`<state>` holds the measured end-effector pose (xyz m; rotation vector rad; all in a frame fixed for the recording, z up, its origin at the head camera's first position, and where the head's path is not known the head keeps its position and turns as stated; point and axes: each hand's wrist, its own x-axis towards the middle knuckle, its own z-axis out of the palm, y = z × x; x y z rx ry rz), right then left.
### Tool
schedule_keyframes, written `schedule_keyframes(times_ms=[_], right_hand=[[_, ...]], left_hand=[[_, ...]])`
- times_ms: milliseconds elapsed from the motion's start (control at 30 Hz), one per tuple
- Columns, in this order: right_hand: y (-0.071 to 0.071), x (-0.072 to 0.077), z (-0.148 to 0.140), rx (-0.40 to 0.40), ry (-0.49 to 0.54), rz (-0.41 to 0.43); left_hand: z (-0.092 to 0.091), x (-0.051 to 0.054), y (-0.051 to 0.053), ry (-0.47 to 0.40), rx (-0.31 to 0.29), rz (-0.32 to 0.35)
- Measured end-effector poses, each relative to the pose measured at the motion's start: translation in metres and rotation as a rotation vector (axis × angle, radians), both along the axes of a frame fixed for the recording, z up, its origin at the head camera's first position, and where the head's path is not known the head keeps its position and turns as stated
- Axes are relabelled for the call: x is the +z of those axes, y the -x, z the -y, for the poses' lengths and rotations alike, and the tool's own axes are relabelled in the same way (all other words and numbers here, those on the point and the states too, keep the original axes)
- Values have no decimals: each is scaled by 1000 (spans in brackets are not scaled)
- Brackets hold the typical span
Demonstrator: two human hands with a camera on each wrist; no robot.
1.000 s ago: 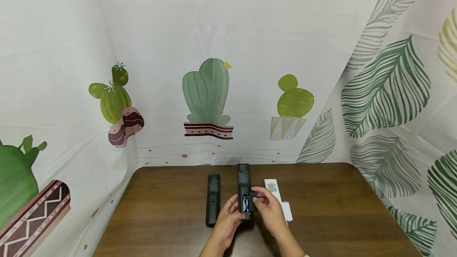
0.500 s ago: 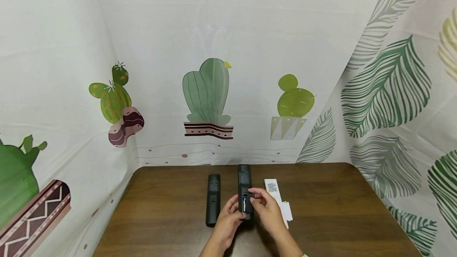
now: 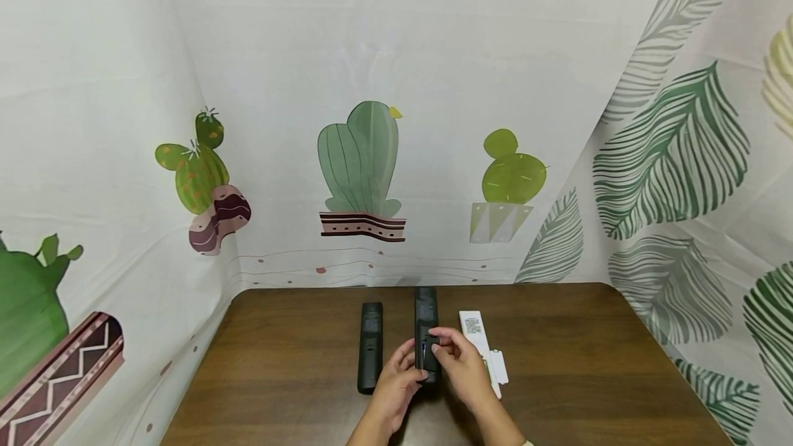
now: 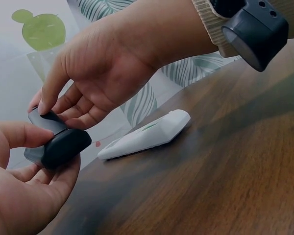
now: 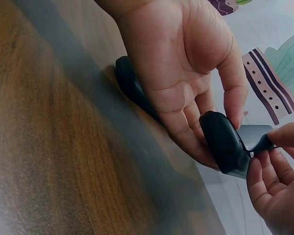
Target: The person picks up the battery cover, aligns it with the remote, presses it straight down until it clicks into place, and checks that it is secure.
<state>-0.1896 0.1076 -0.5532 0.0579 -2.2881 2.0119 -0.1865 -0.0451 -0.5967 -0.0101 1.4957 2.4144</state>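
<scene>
A black remote control [image 3: 425, 310] is held back side up above the table, gripped near its lower end by my left hand [image 3: 395, 383]. The thumb of my right hand [image 3: 466, 372] and its fingers pinch the remote's black battery cover [image 3: 432, 359]. That cover lies over most of the battery compartment, tilted, with a narrow gap at its left side where a bit of battery shows. In the right wrist view the cover [image 5: 260, 144] stands raised at one edge from the remote [image 5: 224, 142]. Most of the batteries are hidden under it.
Left of my hands lies a second black remote [image 3: 369, 348], back up. On the right is a white remote [image 3: 473, 327], partly behind my right hand, with a white battery cover [image 3: 498, 366] beside it. A printed cloth [image 3: 434, 122] hangs behind the brown table [image 3: 279, 363].
My right hand has moved the battery cover leftward from beside the remote onto its battery compartment, so the batteries are now mostly covered. My left hand keeps its grip on the remote.
</scene>
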Motion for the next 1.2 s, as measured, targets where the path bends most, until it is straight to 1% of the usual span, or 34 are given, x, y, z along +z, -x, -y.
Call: schedule_keyframes(times_ms=[433,867,1033,1200], right_hand=[[1,0,-1,7,-60,8],[3,-3,-1,17,-37,19],[3,-5,-2,15,-48,23],[4,-8,-2,4,-80,-1]], left_hand=[[1,0,-1,2,-14,11],[2,1,-1,25,-32,15],[2,0,-1,23,-34,15],[2,1,-1,15,-38,9]])
